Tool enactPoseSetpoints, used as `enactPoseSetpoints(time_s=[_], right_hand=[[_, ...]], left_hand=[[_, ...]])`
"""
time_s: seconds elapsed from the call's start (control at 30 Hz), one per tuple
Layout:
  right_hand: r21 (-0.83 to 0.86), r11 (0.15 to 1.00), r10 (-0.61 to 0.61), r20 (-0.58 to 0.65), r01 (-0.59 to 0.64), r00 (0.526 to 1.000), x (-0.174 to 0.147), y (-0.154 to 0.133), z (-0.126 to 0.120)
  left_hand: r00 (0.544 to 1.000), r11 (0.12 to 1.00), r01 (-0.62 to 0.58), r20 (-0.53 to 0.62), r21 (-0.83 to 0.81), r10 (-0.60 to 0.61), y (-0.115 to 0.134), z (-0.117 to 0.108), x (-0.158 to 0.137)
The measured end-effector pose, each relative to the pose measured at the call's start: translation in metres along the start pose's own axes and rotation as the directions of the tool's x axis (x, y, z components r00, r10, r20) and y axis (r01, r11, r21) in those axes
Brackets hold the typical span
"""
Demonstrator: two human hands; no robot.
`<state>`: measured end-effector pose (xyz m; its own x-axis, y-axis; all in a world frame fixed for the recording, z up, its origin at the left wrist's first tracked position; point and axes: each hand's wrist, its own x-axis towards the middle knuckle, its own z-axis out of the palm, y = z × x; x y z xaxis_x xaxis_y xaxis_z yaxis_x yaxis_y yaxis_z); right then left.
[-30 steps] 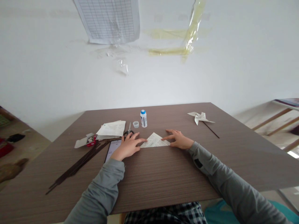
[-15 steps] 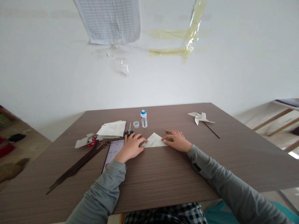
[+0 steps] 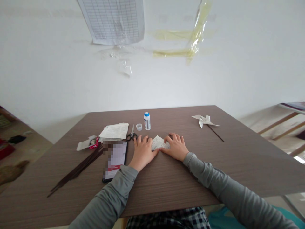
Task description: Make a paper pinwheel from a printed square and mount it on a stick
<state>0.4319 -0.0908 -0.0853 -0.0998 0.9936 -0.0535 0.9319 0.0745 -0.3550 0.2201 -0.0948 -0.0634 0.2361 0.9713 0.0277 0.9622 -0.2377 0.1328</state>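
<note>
A folded triangle of printed paper [image 3: 157,142] lies on the table, its point facing the wall. My left hand [image 3: 143,151] rests over its left corner, fingers spread and thumb along the lower folded edge. From the other side, my right hand [image 3: 175,146] covers the right corner with bent, parted fingers, its thumb on the same edge. The two thumbs nearly meet at the middle. Both hands press on the paper without closing around it. Their fingers hide the side corners.
Left of my hands are a phone [image 3: 116,160], scissors [image 3: 132,135], a paper stack [image 3: 115,131], a small red box [image 3: 92,143] and dark sticks [image 3: 76,168]. Behind stand a blue-capped bottle [image 3: 147,121] and a small clear cup [image 3: 139,127]. A paper pinwheel [image 3: 205,121] lies right.
Both hands have slid inward along the paper's lower edge, bringing the thumbs close together. My left hand and forearm moved right, uncovering more of the phone and the scissors' handles.
</note>
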Motion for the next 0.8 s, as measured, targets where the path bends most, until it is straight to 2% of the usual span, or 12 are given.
enactPoseSetpoints(time_s=[0.43,0.8], right_hand=[[0.01,0.999,0.034,0.022,-0.035,0.999,0.004,-0.006,-0.003],[0.002,1.0,-0.026,0.062,0.026,0.998,0.008,0.015,-0.012]], left_hand=[[0.996,0.999,0.05,0.068,0.02,-0.052,0.008,-0.01,0.002],[0.986,0.997,0.075,0.146,0.007,-0.075,-0.005,-0.02,0.003]])
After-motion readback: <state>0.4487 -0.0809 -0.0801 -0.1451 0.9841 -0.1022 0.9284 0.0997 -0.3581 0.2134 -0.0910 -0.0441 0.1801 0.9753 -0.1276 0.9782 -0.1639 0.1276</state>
